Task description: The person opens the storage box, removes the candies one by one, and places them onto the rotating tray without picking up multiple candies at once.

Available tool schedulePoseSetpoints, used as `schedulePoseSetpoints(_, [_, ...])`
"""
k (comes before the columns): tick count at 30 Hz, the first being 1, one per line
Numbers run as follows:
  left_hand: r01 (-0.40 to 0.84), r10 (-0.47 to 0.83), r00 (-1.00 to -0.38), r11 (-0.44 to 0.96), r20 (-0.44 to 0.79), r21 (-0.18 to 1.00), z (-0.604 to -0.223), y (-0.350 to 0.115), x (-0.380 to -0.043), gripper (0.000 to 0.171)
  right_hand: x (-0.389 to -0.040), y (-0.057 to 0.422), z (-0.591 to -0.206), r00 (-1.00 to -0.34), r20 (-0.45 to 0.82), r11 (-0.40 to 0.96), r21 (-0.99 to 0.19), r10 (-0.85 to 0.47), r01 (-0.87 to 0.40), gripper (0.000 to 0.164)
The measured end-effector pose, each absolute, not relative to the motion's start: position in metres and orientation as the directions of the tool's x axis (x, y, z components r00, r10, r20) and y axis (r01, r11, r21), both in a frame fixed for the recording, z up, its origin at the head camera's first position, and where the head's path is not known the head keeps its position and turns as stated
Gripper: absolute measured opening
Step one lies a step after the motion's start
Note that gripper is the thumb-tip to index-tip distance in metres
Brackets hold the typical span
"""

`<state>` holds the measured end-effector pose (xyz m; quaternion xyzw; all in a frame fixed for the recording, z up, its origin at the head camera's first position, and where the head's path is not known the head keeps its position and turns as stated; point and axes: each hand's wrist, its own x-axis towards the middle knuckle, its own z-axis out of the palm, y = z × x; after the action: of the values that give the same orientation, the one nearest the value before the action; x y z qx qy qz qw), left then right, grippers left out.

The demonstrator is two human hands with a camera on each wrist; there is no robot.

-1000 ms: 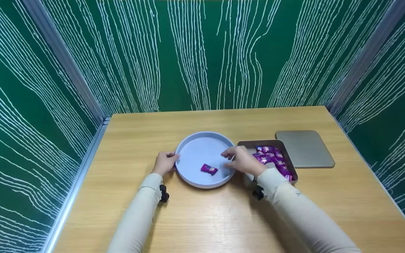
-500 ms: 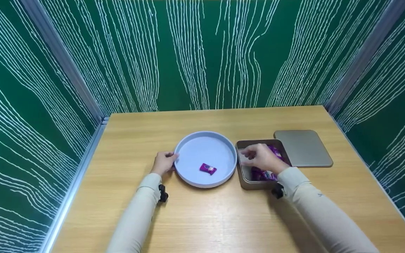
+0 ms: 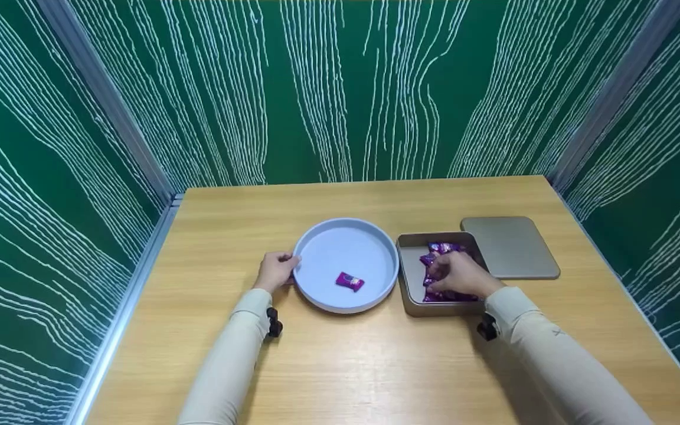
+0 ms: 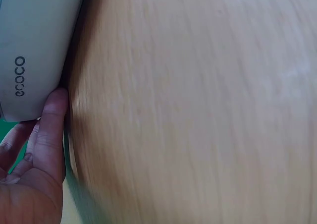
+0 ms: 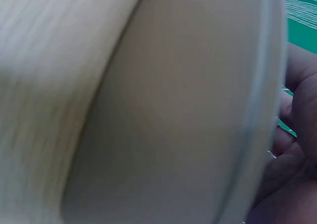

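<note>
A round light-blue tray (image 3: 340, 251) lies on the table, one purple-wrapped candy (image 3: 349, 281) on its floor. My left hand (image 3: 275, 271) grips the tray's left rim, thumb over the edge. In the left wrist view, fingers (image 4: 52, 130) press against the tray wall (image 4: 34, 50), which bears the word "ecoco". Just right of the tray stands an open square metal tin (image 3: 411, 283) with several purple candies (image 3: 443, 247). My right hand (image 3: 461, 274) reaches into the tin, thumb and fingers bent and apart over the candies. The right wrist view shows the tin's outer wall (image 5: 173, 105) beside that hand.
The flat metal lid (image 3: 511, 248) lies behind and to the right of the tin, close to its corner. Green walls with white streaks (image 3: 316, 88) rise behind and beside the wooden table (image 3: 340, 366).
My right hand has moved rightward from over the tray to the tin and down among the candies. My left hand stays at the tray rim; the candy in the tray lies as before.
</note>
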<state>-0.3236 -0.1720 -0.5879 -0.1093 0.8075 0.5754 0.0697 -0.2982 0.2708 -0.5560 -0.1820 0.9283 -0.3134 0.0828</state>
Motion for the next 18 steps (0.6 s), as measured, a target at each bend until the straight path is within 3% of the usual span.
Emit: schedulePoseSetpoints(18, [-0.261,-0.096,-0.965,0.318,-0.243,0.911,-0.589,-0.173,-0.324,0.021,-0.295,0.272,-0.568,-0.87,-0.086,0.752,-0.548,-0.485,-0.365,0.029])
